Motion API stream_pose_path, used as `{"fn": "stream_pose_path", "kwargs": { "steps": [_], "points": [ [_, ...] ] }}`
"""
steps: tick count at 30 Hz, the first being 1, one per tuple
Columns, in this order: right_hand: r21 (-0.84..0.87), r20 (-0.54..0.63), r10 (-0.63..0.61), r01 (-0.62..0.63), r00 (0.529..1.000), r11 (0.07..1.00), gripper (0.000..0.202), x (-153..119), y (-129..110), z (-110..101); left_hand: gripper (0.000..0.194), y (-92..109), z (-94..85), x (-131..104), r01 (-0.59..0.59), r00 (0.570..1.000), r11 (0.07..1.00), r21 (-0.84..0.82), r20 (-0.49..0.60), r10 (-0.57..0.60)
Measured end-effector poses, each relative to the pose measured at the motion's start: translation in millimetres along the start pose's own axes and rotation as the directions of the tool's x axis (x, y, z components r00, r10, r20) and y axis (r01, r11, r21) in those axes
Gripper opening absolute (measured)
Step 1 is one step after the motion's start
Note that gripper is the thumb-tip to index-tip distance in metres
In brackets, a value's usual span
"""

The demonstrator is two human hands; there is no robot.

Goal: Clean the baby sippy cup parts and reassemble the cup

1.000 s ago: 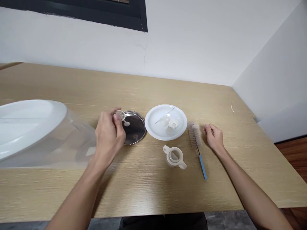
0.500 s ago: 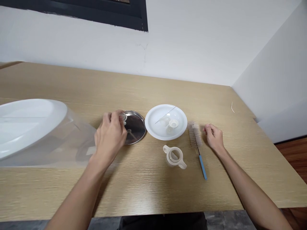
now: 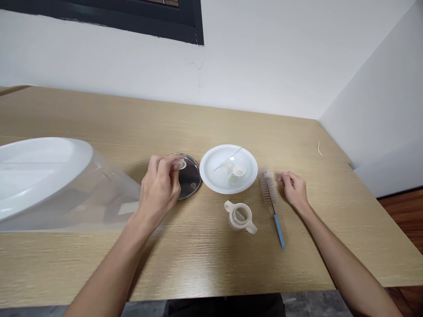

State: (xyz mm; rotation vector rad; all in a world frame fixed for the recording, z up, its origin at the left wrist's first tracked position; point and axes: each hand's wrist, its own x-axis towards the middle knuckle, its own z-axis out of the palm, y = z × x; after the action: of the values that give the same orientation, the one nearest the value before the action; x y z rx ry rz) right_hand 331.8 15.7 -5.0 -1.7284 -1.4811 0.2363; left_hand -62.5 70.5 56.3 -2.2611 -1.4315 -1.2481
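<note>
My left hand (image 3: 161,185) is closed in a pinch on a small translucent plastic piece (image 3: 180,164), whose exact kind I cannot make out. It hovers over a round shiny metal tray (image 3: 191,191), partly covering it. Touching or nearly touching the tray's right side is a white oval plate (image 3: 210,184). On the plate lie a small white ring-shaped part (image 3: 239,171), a clear part beside it and a thin rod (image 3: 228,159). My right hand (image 3: 295,189) rests on the table, fingers curled, beside a bottle brush (image 3: 269,189) with a blue handle.
A translucent ring with two handles (image 3: 240,215) stands in front of the plate. At left, a large translucent container with a white lid (image 3: 46,165) lies near my left forearm. A thin pale strip (image 3: 319,149) lies at the table's right. A wall borders the back.
My left hand has moved a little to the right over the metal tray, carrying the small translucent piece. My right hand and the things on the table stay where they were.
</note>
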Motion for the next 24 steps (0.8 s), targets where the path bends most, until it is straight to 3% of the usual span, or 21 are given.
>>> {"fn": "stream_pose_path", "kwargs": {
  "steps": [5, 8, 14, 24],
  "points": [
    [-0.010, 0.009, 0.012, -0.012, 1.000, 1.000, 0.050, -0.1, 1.2, 0.8, 0.018, 8.4, 1.2, -2.6, -0.114, 0.989, 0.975, -0.189, -0.117, 0.093],
    [-0.022, 0.021, 0.014, -0.013, 1.000, 1.000, 0.050, -0.4, 1.5, 1.0, 0.019, 13.5, 3.3, -4.7, -0.166, 0.984, 0.932, -0.321, -0.120, 0.134],
    [-0.026, 0.043, 0.013, -0.012, 0.999, 1.000, 0.051, -0.3, 1.1, 1.5, 0.021, 25.4, 8.5, -9.4, -0.147, 0.986, 0.885, -0.441, 0.011, 0.169],
    [-0.026, 0.053, 0.008, -0.007, 0.999, 1.000, 0.050, -0.7, 0.3, 0.6, 0.024, 28.4, 17.9, -20.3, -0.106, 0.961, 0.878, -0.467, 0.180, 0.211]
  ]
}}
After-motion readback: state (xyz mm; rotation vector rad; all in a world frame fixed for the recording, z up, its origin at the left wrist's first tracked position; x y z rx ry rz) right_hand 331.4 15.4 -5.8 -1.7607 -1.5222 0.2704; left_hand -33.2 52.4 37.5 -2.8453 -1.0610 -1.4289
